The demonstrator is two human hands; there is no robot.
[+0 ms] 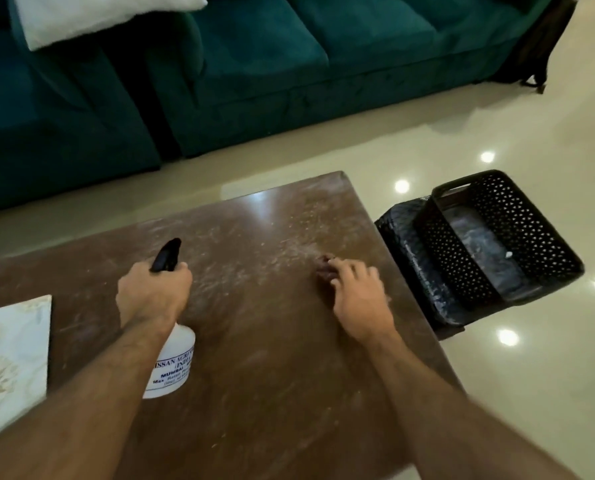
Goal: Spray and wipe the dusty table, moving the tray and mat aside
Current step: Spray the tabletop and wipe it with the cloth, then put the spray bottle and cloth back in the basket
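My left hand grips the neck of a white spray bottle with a black nozzle, held over the dusty brown table. My right hand rests on the tabletop to the right, fingers curled over a small dark brown cloth that is mostly hidden beneath them. A pale patterned mat lies on the table's left edge. A black perforated tray sits off the table to the right, on a dark stool.
A dark stool or stand carries the tray beside the table's right edge. A teal sofa with a white cushion runs along the far side. Glossy cream floor tiles surround the table.
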